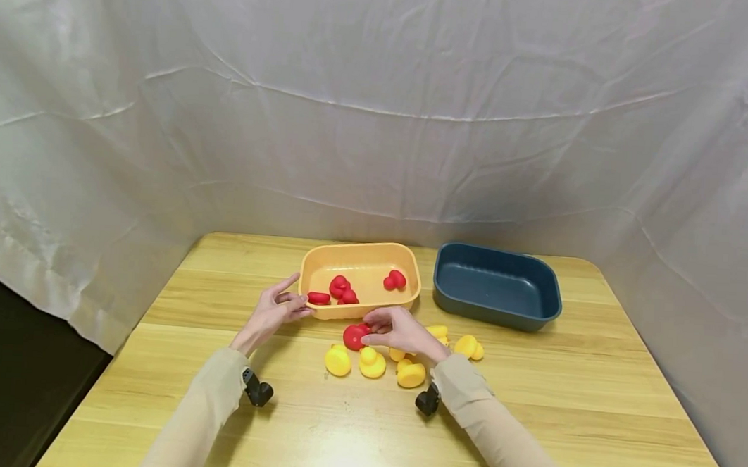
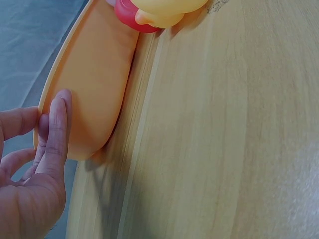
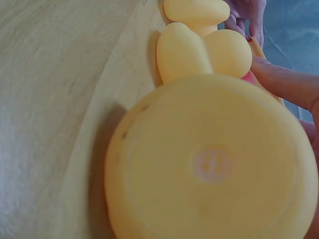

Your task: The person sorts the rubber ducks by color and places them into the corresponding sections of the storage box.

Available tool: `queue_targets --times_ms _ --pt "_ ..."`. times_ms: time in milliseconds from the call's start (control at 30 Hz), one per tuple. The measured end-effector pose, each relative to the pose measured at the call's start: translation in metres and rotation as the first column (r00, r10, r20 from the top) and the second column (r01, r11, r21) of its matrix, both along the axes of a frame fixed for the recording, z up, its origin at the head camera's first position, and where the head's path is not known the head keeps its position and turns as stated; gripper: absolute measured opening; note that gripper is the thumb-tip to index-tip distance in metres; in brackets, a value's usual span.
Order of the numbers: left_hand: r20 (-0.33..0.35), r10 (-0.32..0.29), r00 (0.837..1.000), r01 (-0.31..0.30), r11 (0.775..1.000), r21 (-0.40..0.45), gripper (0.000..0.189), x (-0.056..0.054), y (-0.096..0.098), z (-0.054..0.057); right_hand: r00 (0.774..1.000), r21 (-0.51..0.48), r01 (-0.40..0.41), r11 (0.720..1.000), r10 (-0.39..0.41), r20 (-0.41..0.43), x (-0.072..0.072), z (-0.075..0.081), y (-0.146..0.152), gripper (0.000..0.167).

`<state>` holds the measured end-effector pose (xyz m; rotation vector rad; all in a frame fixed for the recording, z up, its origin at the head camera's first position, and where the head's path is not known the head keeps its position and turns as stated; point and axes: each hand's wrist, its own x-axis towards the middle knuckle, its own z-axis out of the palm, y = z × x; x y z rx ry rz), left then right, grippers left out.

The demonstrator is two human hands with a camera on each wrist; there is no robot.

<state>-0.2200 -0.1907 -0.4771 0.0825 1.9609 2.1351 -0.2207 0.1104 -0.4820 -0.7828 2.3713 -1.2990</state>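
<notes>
My left hand [image 1: 275,309] is at the left end of an orange plastic bin [image 1: 360,308]. In the left wrist view, fingers lie along the outer wall of the bin [image 2: 94,74] while others reach to its rim. Several red rubber ducks [image 1: 339,286] lie inside the bin. In front of it, my right hand [image 1: 401,330] pinches a red rubber duck [image 1: 354,337] low over the table; the hand partly covers it. Yellow rubber ducks [image 1: 372,364] sit around and under that hand. One yellow duck [image 3: 209,164] fills much of the right wrist view, base toward the camera.
A dark blue bin [image 1: 497,312] stands to the right of the orange one, with nothing seen inside. More yellow ducks [image 1: 467,346] lie right of my right hand. The wooden table [image 1: 593,414] ends at a grey-white curtain [image 1: 416,158] behind and at the sides.
</notes>
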Motion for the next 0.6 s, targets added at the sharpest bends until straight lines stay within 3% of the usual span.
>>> queue_targets --times_ms 600 --pt "0.022 0.021 1.0 -0.02 1.0 -0.021 0.074 0.0004 0.0025 0.0022 0.998 0.102 -0.013 0.995 0.019 -0.059 -0.0056 -0.0013 -0.0041 0.031"
